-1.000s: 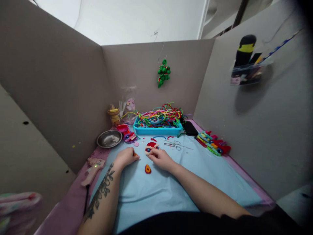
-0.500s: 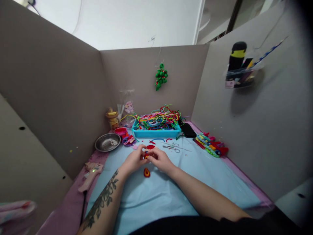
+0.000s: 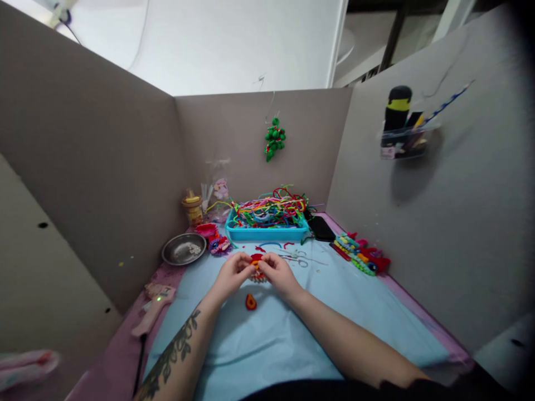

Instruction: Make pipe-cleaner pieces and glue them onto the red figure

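Over the blue cloth (image 3: 284,345), my left hand (image 3: 234,274) and my right hand (image 3: 281,275) pinch a small red and orange fuzzy piece (image 3: 256,260) from both sides. It looks made of pipe cleaners, and the fingers hide part of it. Pale and red ribbed bits show just under it. A red and orange teardrop-shaped piece (image 3: 251,302) lies on the cloth, nearer to me. Scissors (image 3: 297,260) rest beyond my right hand, among short red and blue pipe cleaner scraps.
A blue tray (image 3: 267,235) heaped with coloured pipe cleaners stands at the back, a phone (image 3: 321,228) at its right. On the left are a metal bowl (image 3: 172,253) and a pink glue gun (image 3: 154,312) with its cord. Colourful fuzzy figures (image 3: 359,253) lie right. Grey panels enclose three sides.
The held piece has turned or been raised, so more of its red and orange face and the ribbed bits show. The teardrop piece stays on the cloth. The view has tilted slightly up.
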Demonstrator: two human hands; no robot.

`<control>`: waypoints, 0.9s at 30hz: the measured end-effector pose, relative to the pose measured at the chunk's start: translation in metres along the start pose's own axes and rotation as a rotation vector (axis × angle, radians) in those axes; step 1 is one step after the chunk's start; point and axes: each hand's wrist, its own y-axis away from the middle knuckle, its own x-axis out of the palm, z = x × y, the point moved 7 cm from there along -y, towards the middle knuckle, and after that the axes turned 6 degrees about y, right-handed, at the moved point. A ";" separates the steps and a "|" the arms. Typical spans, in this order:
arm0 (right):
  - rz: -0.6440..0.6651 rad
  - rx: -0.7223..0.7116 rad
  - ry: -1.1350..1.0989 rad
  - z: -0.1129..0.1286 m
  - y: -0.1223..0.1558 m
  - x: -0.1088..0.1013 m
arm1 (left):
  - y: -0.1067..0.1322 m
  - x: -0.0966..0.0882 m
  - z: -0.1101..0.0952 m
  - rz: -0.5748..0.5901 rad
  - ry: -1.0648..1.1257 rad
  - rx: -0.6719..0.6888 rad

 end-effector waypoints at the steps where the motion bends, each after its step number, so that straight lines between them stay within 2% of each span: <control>1: 0.013 -0.003 -0.014 -0.001 0.000 0.001 | -0.001 -0.002 0.000 -0.032 0.032 -0.006; 6: 0.003 -0.111 0.025 0.010 0.007 0.003 | 0.000 -0.007 -0.001 -0.096 0.176 -0.048; 10: -0.071 -0.309 0.241 0.032 0.013 -0.003 | 0.002 -0.005 -0.005 -0.088 0.233 -0.075; 13: -0.098 -0.388 0.342 0.039 0.015 -0.006 | 0.003 -0.002 -0.006 -0.072 0.228 -0.068; 16: -0.097 -0.343 0.315 0.037 0.013 -0.007 | 0.003 -0.003 -0.006 -0.068 0.175 -0.039; 22: -0.037 -0.103 0.075 0.015 0.006 -0.001 | 0.002 -0.007 -0.010 -0.106 -0.096 0.095; 25: 0.035 -0.011 0.051 0.006 0.004 0.004 | 0.003 -0.007 -0.011 -0.125 -0.162 0.128; 27: 0.036 0.014 0.068 0.006 0.003 0.003 | 0.003 -0.007 -0.011 -0.120 -0.153 0.125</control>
